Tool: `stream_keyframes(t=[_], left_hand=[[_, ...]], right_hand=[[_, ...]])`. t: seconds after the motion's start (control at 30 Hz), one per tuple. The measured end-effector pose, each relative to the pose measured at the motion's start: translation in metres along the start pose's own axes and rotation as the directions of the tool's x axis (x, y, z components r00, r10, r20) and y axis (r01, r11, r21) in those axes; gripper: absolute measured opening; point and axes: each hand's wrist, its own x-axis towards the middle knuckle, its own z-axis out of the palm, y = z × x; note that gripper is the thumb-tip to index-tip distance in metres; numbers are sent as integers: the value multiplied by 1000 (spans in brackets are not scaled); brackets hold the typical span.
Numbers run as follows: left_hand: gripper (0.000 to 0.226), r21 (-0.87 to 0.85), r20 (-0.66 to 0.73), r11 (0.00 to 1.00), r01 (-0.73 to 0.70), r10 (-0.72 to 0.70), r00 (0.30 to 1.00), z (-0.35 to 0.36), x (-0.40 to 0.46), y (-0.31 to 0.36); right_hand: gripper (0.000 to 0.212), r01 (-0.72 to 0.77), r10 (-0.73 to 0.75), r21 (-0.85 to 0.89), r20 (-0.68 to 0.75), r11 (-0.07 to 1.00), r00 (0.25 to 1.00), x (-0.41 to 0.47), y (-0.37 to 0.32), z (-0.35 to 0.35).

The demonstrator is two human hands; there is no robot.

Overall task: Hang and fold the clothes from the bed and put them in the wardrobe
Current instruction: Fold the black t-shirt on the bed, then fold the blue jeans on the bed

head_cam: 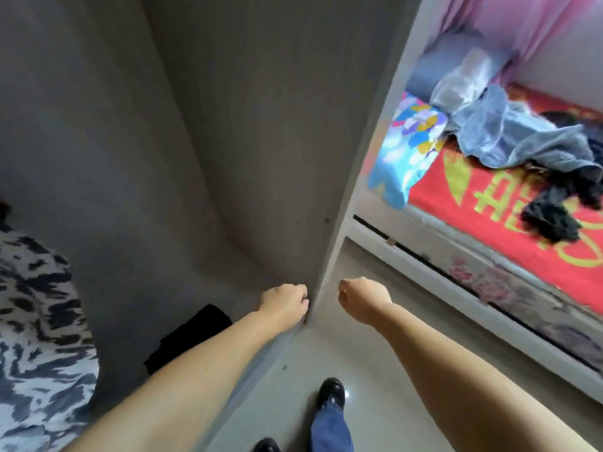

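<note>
Glossy pale floor (pixel 368 363), pink curtain (pixel 509 24), black shoes (pixel 331 391) (one cropped)

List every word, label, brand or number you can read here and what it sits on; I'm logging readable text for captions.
Red blanket on the bed: large yellow characters, partly covered by dark clothes and too blurred to read.
Colourful pillow: a printed pattern only, no text that can be made out.
Wardrobe, black folded garment and black-and-white patterned cloth: no text visible.
Nothing in this view can be quoted with confidence.
</note>
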Motion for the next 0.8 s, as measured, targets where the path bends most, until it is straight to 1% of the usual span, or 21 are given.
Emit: stream_keyframes(t=[0.07, 0.17, 0.33, 0.4, 0.47, 0.57, 0.67, 0.8], left_hand=[[26, 22, -1, 993, -117, 117, 993, -13, 11, 53], [26, 35, -4, 963, -266, 266, 964, -28, 26, 135], [26, 105, 6, 893, -438, 440, 898, -37, 61, 261], [25, 121, 16, 875, -469, 470, 882, -37, 79, 307], [24, 100, 16, 873, -478, 479, 878, -33, 96, 351], [25, 75, 55, 862, -502, 499, 865, -23, 111, 408], [26, 59, 87, 844, -533, 527, 845, -14, 126, 454], [26, 87, 118, 828, -554, 543, 831, -13, 159, 500]], right_hand=[[26, -98, 99, 32, -30, 995, 995, -28, 45, -17], [24, -236, 239, 52, -59, 970, 969, -67, 114, -35], [23, -416, 426, 122, -68, 901, 902, -124, 228, -48], [24, -464, 476, 149, -55, 873, 878, -141, 275, -54], [24, -503, 515, 161, -38, 849, 856, -159, 322, -62], [30, -546, 556, 158, -30, 823, 830, -185, 385, -71], [21, -594, 606, 159, -37, 789, 795, -198, 437, -78], [22, -598, 614, 207, -20, 775, 789, -193, 485, -82]])
